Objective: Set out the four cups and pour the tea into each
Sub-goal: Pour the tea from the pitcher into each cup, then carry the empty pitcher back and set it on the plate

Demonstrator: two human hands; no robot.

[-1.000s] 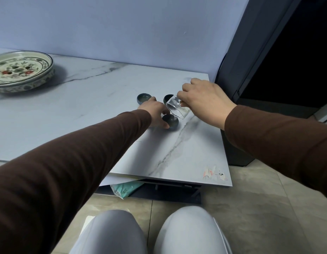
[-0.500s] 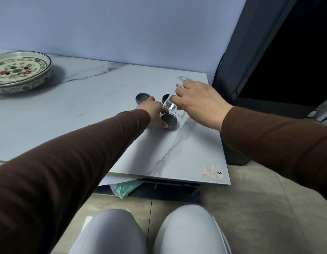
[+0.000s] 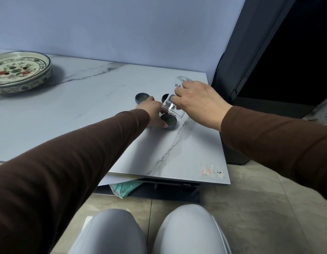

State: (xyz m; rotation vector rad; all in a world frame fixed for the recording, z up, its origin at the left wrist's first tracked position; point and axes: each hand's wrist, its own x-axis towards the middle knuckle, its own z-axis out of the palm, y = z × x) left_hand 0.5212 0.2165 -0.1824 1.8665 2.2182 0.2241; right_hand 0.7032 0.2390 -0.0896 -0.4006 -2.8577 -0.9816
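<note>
1. 2 long sleeves, dark brown, plain and matte, cover both arms down to the wrists.
2. The left sleeve (image 3: pixel 71 171) shows soft lengthwise folds; its cuff ends just behind the left hand (image 3: pixel 154 114).
3. The right sleeve (image 3: pixel 280 143) has a smooth, snug cuff behind the right hand (image 3: pixel 199 103).
4. Both hands are bare, with no rings or watch visible.
5. Pale grey trousers (image 3: pixel 151 231) cover the 2 knees, smooth and unpatterned.
</note>
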